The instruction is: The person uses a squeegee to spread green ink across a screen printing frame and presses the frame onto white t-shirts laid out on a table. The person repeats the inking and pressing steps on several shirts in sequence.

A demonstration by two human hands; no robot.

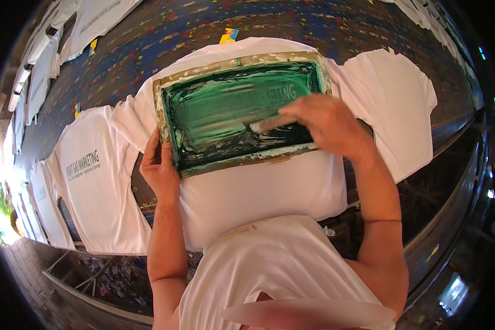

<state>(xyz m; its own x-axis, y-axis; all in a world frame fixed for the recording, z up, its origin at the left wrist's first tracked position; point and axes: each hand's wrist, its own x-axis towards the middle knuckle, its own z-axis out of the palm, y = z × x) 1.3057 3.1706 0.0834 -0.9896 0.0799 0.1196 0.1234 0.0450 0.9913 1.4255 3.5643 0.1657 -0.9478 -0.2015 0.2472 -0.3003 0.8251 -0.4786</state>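
A screen-printing frame (242, 60) with a green mesh and dark ink along its inside lies on a white t-shirt (264, 198) at the centre. My left hand (159, 164) grips the left side of the frame, fingers closed on its edge. My right hand (327, 124) is closed on a squeegee (275, 122) with a pale handle, slanted over the mesh in the lower right half of the frame; its blade is hard to make out against the ink.
White shirts lie on the long speckled dark table (176, 27): a printed one (93, 203) at left, a plain one (396, 115) at right, others along the far left. Small yellow-and-blue tags (228, 35) stick out beside some. A dark metal rail (93, 291) runs below the table at lower left.
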